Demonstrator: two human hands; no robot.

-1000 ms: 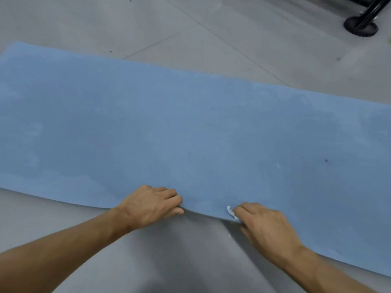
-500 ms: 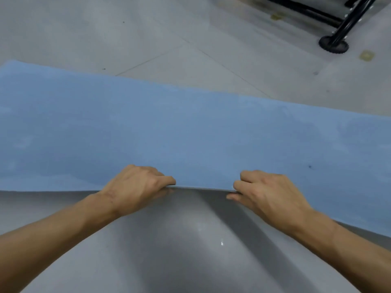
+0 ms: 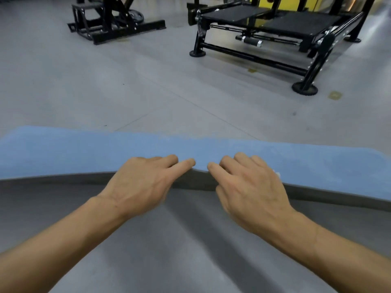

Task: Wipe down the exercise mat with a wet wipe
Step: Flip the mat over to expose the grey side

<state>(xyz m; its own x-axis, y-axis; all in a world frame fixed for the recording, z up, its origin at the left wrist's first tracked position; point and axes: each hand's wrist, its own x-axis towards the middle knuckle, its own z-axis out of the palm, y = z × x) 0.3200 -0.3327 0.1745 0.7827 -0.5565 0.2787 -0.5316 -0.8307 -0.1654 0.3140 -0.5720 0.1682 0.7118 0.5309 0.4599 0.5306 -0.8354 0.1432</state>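
A long blue exercise mat (image 3: 84,153) lies across the grey floor, and its near edge is lifted in the middle with a dark shadow beneath it. My left hand (image 3: 143,182) grips that raised edge, fingers on top and thumb hidden below. Close beside it, my right hand (image 3: 247,187) holds the same edge in the same way. A small white scrap of the wet wipe (image 3: 277,174) shows at the right side of my right hand; the rest of it is hidden.
A black gym machine (image 3: 264,24) with round feet stands on the floor at the far right. Another black steel frame (image 3: 114,20) stands at the far left. Grey tiled floor (image 3: 148,92) stretches between them and the mat.
Both hands have raised the mat's near edge higher and moved closer together. The view has tilted up, so the mat looks narrow and the gym machines have come into sight.
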